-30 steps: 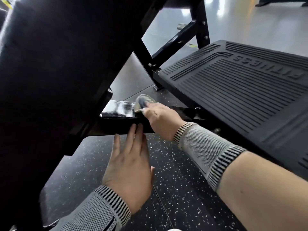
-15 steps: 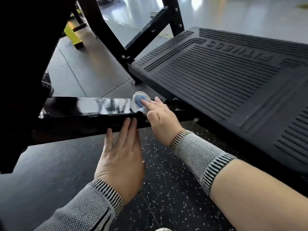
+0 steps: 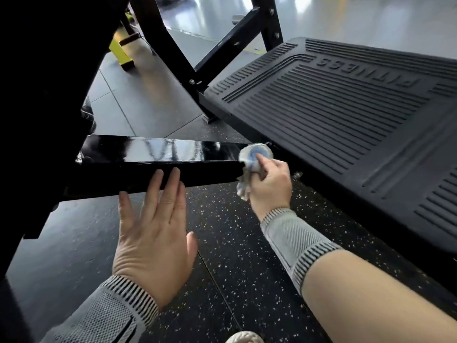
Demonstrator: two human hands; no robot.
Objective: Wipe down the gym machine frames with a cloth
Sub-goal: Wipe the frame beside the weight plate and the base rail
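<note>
My right hand (image 3: pixel 270 184) pinches the cloth (image 3: pixel 254 157) at the beam's (image 3: pixel 158 151) right end; beam runs leftward, left hand (image 3: pixel 153 233) flat, empty.

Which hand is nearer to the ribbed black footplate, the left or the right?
The right. The right hand holds the cloth on the beam's end, just beside the ribbed footplate. The left hand rests flat against the beam's side, farther away.

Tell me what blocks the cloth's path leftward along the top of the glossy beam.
Nothing visible does. The right hand grips the cloth at the beam's right end; the left hand rests on its side face, below the top.
</note>
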